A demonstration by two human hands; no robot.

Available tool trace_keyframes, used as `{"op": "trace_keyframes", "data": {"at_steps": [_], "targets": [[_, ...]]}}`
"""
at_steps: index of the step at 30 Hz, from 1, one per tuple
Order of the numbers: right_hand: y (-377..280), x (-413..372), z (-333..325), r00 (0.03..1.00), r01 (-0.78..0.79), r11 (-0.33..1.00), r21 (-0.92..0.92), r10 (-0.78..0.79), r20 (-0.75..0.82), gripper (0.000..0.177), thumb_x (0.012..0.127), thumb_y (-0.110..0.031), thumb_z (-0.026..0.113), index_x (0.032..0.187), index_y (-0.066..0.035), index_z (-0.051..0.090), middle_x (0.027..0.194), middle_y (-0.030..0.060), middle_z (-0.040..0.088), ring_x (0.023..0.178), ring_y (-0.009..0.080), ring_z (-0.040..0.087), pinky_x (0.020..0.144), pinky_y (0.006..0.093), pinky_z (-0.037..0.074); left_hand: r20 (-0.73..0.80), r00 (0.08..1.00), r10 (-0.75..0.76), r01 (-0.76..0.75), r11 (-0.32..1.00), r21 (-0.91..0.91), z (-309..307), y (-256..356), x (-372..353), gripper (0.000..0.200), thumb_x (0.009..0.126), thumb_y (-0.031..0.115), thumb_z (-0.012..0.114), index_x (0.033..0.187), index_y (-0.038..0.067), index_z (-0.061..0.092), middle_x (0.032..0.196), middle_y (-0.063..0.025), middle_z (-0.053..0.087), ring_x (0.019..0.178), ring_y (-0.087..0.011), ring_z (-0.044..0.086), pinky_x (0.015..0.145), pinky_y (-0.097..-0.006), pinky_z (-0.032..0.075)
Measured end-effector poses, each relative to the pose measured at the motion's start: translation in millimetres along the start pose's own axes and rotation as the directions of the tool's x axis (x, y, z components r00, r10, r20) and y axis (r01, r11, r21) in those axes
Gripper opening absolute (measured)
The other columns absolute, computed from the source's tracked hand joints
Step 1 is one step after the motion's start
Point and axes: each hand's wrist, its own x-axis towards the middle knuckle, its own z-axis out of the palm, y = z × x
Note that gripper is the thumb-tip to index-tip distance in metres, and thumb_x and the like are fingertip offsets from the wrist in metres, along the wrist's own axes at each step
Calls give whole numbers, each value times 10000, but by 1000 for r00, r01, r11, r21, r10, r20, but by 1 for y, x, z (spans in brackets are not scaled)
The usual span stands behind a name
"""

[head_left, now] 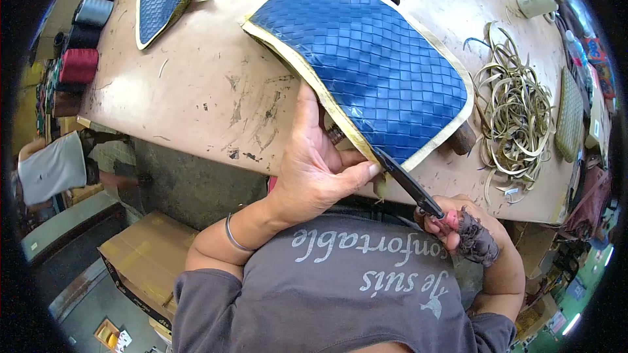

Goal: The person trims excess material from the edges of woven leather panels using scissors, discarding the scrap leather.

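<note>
My left hand [320, 167] holds the near edge of a blue woven panel [366, 59] with a pale yellow border, thumb at the edge and the other fingers partly hidden beneath. In my right hand [458, 225] are black scissors [412, 189], their blades lying at the panel's near border, just right of my left thumb. Dark wrapping covers part of my right hand, and its fingers are closed round the scissor handles. The panel is slightly raised at its left edge.
A heap of pale strips [517, 111] lies on the table [190, 98] at right, beside a woven piece [569, 114]. Another blue panel [159, 3] is at upper left, near thread spools [78, 65]. A white cup [536, 2] stands upper right. Cardboard box [147, 255] below left.
</note>
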Motion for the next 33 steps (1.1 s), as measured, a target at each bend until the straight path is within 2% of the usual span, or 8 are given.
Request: {"op": "trace_keyframes", "data": {"at_steps": [1,4,13,21,25,28,31,33], "targets": [[1,1,0,1000,4,1000,3,-4,6,485,686,-518,573,690,-61,411,570,74,421,500,261,414,476,341,346,2,1000,-20,20,1000,-4,0,1,0,926,624,-73,615,1295,98,1,1203,-104,299,1115,-224,370,891,-364,399],[3,-2,1,999,-42,989,141,41,7,562,688,-633,480,696,-72,449,694,-11,426,557,60,320,489,193,245,76,997,32,-35,998,45,-4,-2,1,943,649,-172,495,1291,128,-127,1242,-111,209,1108,-212,365,859,-351,432],[-3,-7,3,985,-168,946,277,173,6,569,712,-612,443,700,-44,455,663,16,424,498,59,362,441,180,264,80,995,58,-63,997,55,-5,-3,3,942,644,-162,508,1291,115,-118,1233,-116,225,1106,-222,371,855,-358,434],[5,-3,1,989,-149,904,401,136,59,544,718,-546,479,751,-3,493,668,54,466,445,76,421,381,186,327,87,995,47,-54,996,76,-2,-4,2,946,643,-161,519,1289,111,-116,1235,-109,225,1104,-222,379,856,-354,434],[7,-5,-2,972,-234,859,455,207,109,538,716,-536,487,759,0,486,660,57,462,447,79,429,387,185,346,52,997,61,-63,997,43,0,-6,1,943,646,-159,519,1289,112,-115,1233,-109,227,1094,-221,391,855,-354,435],[15,-7,-1,981,-192,833,519,149,124,531,715,-533,492,758,-4,477,651,49,452,448,76,429,392,181,352,90,993,76,-81,995,52,-3,-4,3,937,649,-160,515,1289,112,-114,1232,-111,229,1087,-222,399,853,-360,437],[14,-8,-2,980,-193,840,506,143,136,516,719,-529,492,749,-14,472,640,40,443,458,75,436,395,179,357,-6,997,74,-73,997,28,2,-3,2,913,615,-100,598,1287,85,7,1202,-113,303,1104,-232,380,895,-367,389],[15,-6,-2,976,-208,836,508,146,160,521,715,-540,491,746,-20,470,646,38,440,463,75,440,397,177,359,-2,999,41,-41,999,13,4,-4,0,918,617,-104,593,1288,92,-2,1206,-114,293,1105,-233,379,894,-366,391]]}}
